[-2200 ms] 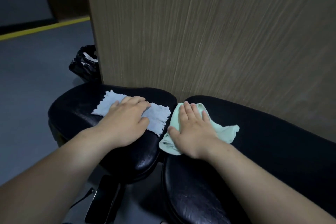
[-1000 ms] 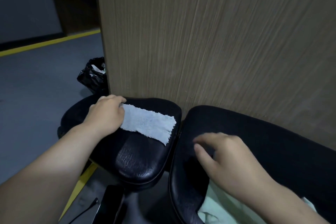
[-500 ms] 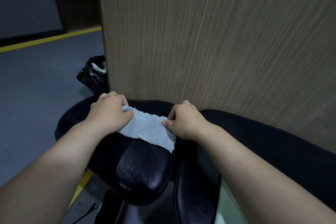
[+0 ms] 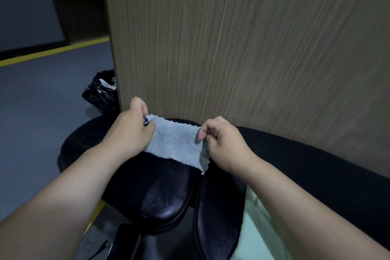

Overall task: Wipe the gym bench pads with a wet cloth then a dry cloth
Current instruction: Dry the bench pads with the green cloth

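One bin bag (image 4: 99,93) sits on the floor at far left, beside the wood panel (image 4: 253,48). Your left hand (image 4: 130,131) pinches the left end of the blue cloth (image 4: 177,143), which is stretched over the seat pad (image 4: 152,192). Your right hand (image 4: 223,143) pinches its right end, above the gap between the pads. The green cloth (image 4: 259,234) lies on the back pad (image 4: 306,164), partly under your right forearm.
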A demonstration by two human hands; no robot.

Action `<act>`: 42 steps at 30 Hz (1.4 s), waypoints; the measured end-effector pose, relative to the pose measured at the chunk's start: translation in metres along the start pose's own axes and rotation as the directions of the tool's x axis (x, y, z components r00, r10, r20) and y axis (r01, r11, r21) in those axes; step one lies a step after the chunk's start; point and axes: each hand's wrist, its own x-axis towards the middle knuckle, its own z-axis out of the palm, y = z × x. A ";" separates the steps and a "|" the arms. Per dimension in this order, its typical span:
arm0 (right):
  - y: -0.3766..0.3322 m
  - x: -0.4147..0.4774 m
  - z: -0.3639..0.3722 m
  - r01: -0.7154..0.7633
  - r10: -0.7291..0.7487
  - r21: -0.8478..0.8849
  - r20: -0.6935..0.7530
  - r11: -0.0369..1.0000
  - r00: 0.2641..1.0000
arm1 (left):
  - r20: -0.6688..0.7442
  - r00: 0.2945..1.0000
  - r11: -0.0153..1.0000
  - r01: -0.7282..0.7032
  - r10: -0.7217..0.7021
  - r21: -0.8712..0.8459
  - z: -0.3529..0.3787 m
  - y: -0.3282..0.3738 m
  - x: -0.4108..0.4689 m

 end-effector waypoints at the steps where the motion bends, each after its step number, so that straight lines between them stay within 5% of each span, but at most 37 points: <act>1: 0.002 -0.002 -0.003 -0.026 0.026 0.006 -0.007 1.000 1.000 | -0.005 1.000 1.000 -0.023 0.023 -0.006 0.002 0.004 -0.001; 8: 0.024 -0.019 -0.037 -0.145 0.147 0.029 -0.112 0.989 0.983 | 0.001 0.980 0.978 -0.201 0.201 -0.052 0.027 0.038 -0.008; 15: 0.051 -0.035 -0.087 -0.272 0.263 -0.177 -0.069 0.946 0.962 | 0.185 0.955 0.970 -0.215 0.233 -0.112 0.072 0.073 -0.018; 26: 0.105 -0.060 -0.120 -0.230 0.221 -0.422 -0.070 0.877 0.973 | 0.161 0.937 0.949 -0.296 0.310 -0.103 0.124 0.105 -0.020; 36: 0.108 -0.088 -0.133 -0.221 0.227 -0.365 -0.029 0.904 0.974 | 0.373 0.903 0.949 -0.283 0.214 0.140 0.121 0.110 -0.029; 42: 0.069 -0.120 -0.144 -0.041 0.079 -0.391 0.082 0.920 0.994 | 0.361 0.901 0.930 -0.319 0.238 0.182 0.099 0.127 -0.051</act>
